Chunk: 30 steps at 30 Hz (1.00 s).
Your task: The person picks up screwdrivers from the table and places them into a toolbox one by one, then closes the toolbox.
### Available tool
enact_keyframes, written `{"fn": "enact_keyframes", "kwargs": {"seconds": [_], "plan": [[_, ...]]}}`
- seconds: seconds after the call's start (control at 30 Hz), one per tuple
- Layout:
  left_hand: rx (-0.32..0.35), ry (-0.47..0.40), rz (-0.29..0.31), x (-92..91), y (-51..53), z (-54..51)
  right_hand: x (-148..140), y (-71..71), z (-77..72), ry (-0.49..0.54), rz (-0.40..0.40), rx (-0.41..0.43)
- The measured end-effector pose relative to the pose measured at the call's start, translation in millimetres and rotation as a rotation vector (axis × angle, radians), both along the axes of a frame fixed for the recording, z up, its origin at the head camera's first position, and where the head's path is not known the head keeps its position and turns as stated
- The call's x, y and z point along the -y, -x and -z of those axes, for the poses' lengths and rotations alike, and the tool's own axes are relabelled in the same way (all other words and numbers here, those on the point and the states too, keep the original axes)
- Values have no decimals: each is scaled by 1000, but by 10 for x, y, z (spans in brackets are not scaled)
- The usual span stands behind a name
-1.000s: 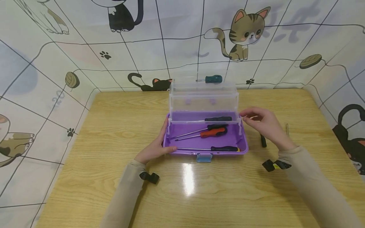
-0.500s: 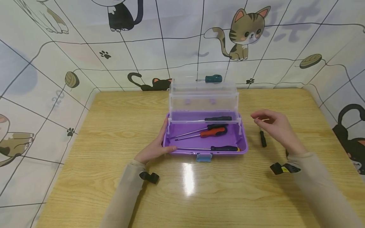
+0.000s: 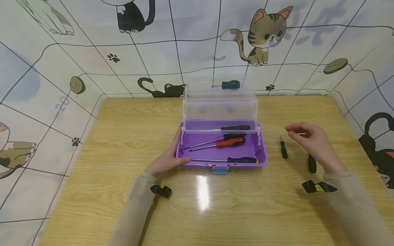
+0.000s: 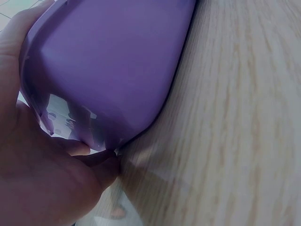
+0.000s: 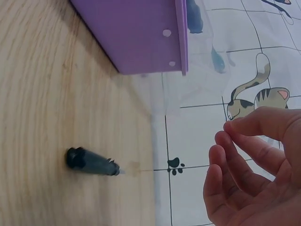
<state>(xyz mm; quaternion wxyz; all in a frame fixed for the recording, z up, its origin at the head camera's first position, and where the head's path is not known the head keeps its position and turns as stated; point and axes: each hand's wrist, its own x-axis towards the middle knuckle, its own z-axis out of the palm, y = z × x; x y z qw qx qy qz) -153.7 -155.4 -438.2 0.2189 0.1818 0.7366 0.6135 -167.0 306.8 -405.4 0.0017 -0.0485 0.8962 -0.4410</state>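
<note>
"On the wood-grained table (image 3: 135, 136), what looks likeliest to go wrong?"

"The purple box (image 3: 197, 136) could skid, I'd say, if the left hand (image 3: 167, 158) pushed hard. Its clear section (image 3: 215, 102), standing up at the back, might swing down if knocked, spilling the teal screwdriver (image 3: 231, 84) (in or on the plastic, I can't tell)."

"And the hands?"

"The left grips the box's near left corner, thumb over the front rim, fingers against the outer wall. The right hand (image 3: 312, 141) hangs to the right of the box, thumb tip meeting index tip in the wrist view, other fingers loosely bent, nothing visible between them. A careless sweep of it could roll two loose tools: the thicker black-handled screwdriver (image 3: 312, 164), partly hidden by that hand, and the small black screwdriver (image 3: 284, 149), nearer the box."

"What does the box hold?"

"In the purple base, the long black screwdriver (image 3: 243, 160) lies along the front wall. Behind it the red screwdriver (image 3: 230, 142) and the slim black screwdriver (image 3: 234, 136) slant together, handles so close that lifting one might drag the other. The rear black screwdriver (image 3: 235, 127) sits at the back (base or clear tray, hard to say)."
</note>
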Motion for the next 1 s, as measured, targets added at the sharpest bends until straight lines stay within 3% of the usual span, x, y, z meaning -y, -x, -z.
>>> {"fn": "enact_keyframes", "kwargs": {"seconds": [0.27,0.53,1.0], "plan": [[-21,25,-10,51,82,275,-100,-99,53,2,31,1],[-24,-4,-9,57,69,290,-208,-178,95,-23,53,25],[-20,23,-14,60,68,295,-409,-290,220,-49,58,32]]}}
